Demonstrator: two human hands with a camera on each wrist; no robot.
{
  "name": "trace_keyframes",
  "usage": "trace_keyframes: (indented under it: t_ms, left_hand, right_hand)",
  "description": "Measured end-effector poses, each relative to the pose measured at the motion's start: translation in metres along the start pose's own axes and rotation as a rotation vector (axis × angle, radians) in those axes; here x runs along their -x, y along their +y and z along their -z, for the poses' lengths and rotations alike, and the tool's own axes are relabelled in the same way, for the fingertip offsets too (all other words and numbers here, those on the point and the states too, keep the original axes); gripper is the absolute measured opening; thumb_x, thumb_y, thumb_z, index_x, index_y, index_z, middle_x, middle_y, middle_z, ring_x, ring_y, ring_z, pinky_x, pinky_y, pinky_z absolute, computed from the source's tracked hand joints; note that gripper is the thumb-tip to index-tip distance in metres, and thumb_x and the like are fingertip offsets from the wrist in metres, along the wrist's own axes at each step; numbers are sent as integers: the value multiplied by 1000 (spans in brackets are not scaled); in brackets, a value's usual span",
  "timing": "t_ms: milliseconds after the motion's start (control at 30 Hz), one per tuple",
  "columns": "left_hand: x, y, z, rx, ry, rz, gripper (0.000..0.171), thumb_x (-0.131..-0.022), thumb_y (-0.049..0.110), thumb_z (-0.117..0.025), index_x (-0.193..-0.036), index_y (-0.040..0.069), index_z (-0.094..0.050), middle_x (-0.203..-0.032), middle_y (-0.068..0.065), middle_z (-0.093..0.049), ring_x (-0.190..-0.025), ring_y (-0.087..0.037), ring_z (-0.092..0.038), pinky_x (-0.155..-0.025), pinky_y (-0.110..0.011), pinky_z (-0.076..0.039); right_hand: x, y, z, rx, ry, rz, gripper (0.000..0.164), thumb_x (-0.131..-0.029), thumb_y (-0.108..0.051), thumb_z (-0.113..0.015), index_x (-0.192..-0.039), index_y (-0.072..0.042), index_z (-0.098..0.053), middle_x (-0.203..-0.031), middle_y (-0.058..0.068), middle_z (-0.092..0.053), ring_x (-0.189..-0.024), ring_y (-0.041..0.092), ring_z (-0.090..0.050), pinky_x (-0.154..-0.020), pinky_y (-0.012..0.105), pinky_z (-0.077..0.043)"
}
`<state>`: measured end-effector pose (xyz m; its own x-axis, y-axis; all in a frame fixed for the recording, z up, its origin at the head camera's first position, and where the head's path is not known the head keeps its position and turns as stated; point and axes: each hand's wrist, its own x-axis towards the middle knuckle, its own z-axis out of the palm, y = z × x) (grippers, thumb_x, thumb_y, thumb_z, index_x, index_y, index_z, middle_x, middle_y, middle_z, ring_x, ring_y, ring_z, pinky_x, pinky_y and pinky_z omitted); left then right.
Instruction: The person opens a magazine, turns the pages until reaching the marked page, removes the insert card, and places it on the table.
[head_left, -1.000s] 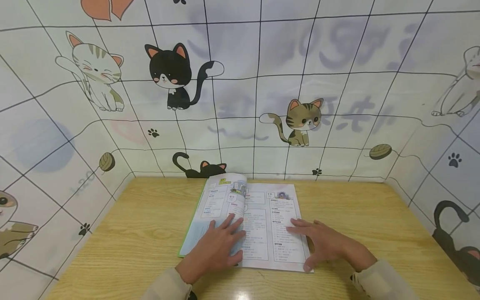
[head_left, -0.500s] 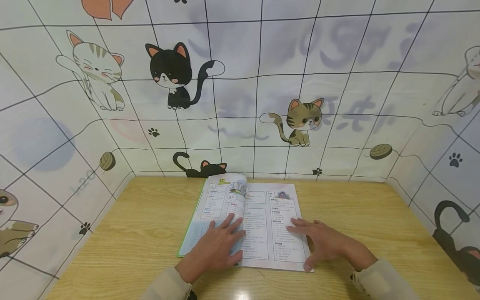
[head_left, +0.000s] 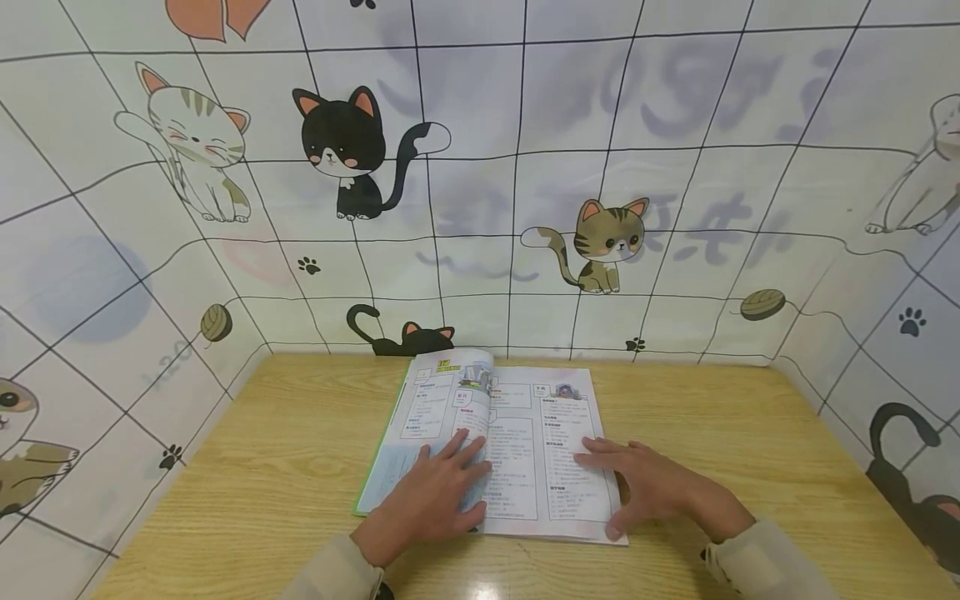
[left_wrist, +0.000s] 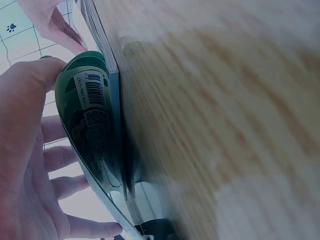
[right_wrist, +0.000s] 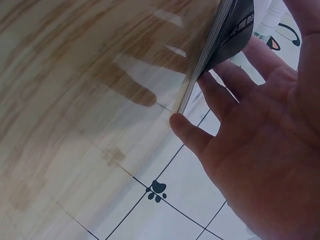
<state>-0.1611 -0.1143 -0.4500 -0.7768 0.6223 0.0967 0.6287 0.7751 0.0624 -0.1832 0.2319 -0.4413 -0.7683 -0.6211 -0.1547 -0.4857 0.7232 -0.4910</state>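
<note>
An open book (head_left: 513, 458) with printed text and small colour pictures lies on the wooden table (head_left: 262, 467). My left hand (head_left: 435, 496) rests with spread fingers on the lower left page, its thumb near the book's bottom edge. On the right page lie the fingers of my right hand (head_left: 656, 483), and its thumb touches the lower right corner. In the left wrist view, a green cover (left_wrist: 85, 115) with a barcode label (left_wrist: 92, 90) bows up from the table under the left hand. The right wrist view has the book's page edges (right_wrist: 212, 42) beside the fingers.
A white wall covering (head_left: 480, 192) with a grid and cartoon cats rises behind the table and on both sides. The book's top edge lies near the table's back edge. Pale sleeves (head_left: 768, 562) cover the forearms.
</note>
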Motion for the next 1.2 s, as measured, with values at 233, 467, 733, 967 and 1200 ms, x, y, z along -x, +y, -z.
trace_keyframes:
  t_ms: [233,467,733,967,1200]
  left_hand:
    - [0,0,-1,-6,12,-3,45,-92,44,-58,-129,20,-66,-150,-5,-49,-141,-34,-40,-90,-67,-46]
    - [-2,6,1,-18,-2,26,74,-85,77,-51,-128,19,-66,-149,-7,-49,-140,-35,-40,-89,-65,-47]
    - [-5,13,2,-58,-19,60,94,-69,89,-54,-126,15,-66,-148,-9,-49,-140,-36,-40,-89,-61,-49]
    - [-6,15,0,-101,-33,61,93,-69,87,-58,-126,14,-66,-148,-9,-49,-140,-36,-40,-88,-58,-50]
    - [-6,14,1,-118,-6,45,84,-74,82,-59,-125,15,-66,-146,-9,-50,-140,-35,-40,-86,-56,-51]
  right_hand:
    - [-1,-2,1,-5,6,-27,96,-65,-61,-83,-145,-15,-53,-155,13,-40,-140,43,-36,-106,66,-30]
    - [-2,-3,1,35,36,-12,94,-66,-64,-80,-143,-14,-56,-153,14,-43,-139,43,-39,-106,65,-32]
    - [-5,-7,-4,74,138,-28,90,-71,-63,-78,-145,-17,-53,-150,15,-46,-136,39,-43,-107,64,-30]
    - [-9,-10,-5,148,276,12,89,-72,-56,-82,-148,-22,-48,-152,11,-44,-138,36,-41,-108,64,-29]
    - [-13,-16,0,188,341,72,95,-73,-54,-82,-152,-19,-42,-154,17,-40,-138,38,-42,-108,63,-30]
